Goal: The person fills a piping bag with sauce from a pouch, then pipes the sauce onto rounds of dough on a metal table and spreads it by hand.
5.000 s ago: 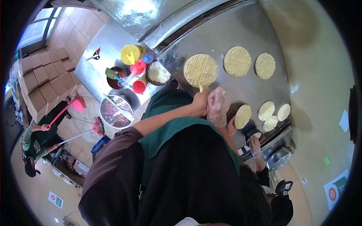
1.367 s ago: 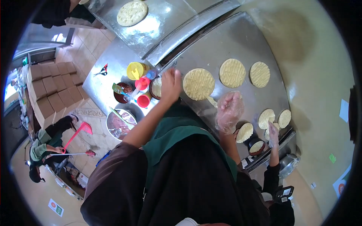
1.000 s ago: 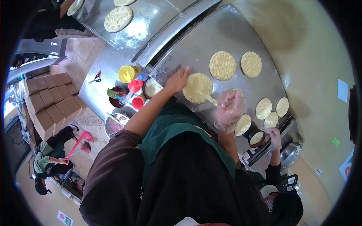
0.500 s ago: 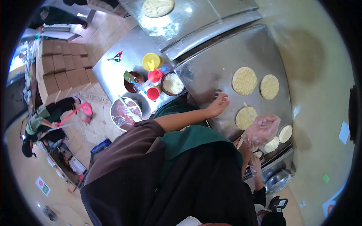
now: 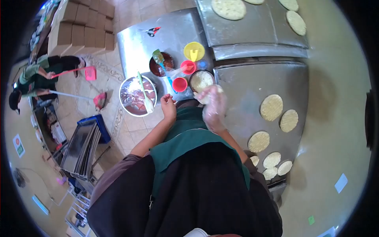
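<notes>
My left hand [image 5: 168, 108] is bare, its fingers loosely curled with nothing visible in them. It hovers beside the large white-rimmed bowl [image 5: 123, 91] of reddish meat under clear wrap, with a pale-green-handled spatula [image 5: 145, 94] across it. In a clear plastic glove, my right hand [image 5: 214, 110] reaches over the front edge of a dark-rimmed bowl of white crumbly filling [image 5: 202, 79]. Its fingers are bent around something pale, too blurred to name. Beyond these stand red cups [image 5: 180, 84], a yellow container [image 5: 194, 51] and a bowl of red sauce [image 5: 161, 65] holding a green-headed brush [image 5: 158, 56].
Flat dough rounds [image 5: 271, 107] lie on the metal table [image 5: 237, 94] at right, with smaller ones nearer me. More rounds [image 5: 229, 8] are on the far table. Scissors [image 5: 151, 31] lie at back left. A person [image 5: 39, 77] holds long-handled tools near stacked boxes [image 5: 83, 33].
My gloved right hand has moved left from the dough rounds to the bowl of white filling. My left hand has drawn back left and its fingers have curled. The view has turned.
</notes>
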The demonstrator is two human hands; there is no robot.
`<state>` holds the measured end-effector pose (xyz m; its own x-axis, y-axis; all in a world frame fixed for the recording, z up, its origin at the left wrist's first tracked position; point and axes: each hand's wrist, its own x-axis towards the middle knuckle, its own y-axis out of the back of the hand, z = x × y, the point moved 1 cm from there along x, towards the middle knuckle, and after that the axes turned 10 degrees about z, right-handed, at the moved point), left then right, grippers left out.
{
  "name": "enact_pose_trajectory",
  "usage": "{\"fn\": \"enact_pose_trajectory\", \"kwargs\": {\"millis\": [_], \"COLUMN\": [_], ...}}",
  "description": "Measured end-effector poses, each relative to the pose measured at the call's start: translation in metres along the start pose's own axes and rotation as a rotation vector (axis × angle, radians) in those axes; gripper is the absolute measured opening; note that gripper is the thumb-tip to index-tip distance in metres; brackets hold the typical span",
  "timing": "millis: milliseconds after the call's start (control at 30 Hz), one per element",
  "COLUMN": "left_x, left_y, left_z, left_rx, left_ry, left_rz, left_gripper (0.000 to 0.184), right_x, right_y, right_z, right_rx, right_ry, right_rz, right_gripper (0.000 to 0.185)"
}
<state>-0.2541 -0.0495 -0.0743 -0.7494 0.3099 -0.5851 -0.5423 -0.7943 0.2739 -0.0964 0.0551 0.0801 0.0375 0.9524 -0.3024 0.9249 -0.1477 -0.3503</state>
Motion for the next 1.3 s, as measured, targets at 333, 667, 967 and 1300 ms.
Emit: {"fn": "enact_pose_trajectory", "kwargs": {"millis": [333, 667, 967, 1300], "left_x": [0.090, 0.074, 0.056, -0.016], "left_y": [-0.031, -0.138, -0.125, 0.034], "left_z": [0.060, 0.082, 0.103, 0.181], "left_rx": [0.118, 1.507, 1.423, 0.900], "left_ry": [-0.657, -0.870, -0.769, -0.697], "left_rz": [-0.011, -0.384, -0.218, 0.141], "left_gripper": [0.028, 0.076, 0.073, 0.078], "right_x": [0.027, 0.006, 0.014, 0.031], "right_y": [-0.020, -0.036, -0.027, 0.011], "right_z": [0.180, 0.157, 0.145, 0.162], "right_rx": [-1.225, -2.084, -1.758, -1.157], "right_ry": [0.457, 0.552, 0.461, 0.723], "right_rz": [-0.316, -0.528, -0.670, -0.609], "right_gripper": [0.028, 0.046, 0.040, 0.024]}}
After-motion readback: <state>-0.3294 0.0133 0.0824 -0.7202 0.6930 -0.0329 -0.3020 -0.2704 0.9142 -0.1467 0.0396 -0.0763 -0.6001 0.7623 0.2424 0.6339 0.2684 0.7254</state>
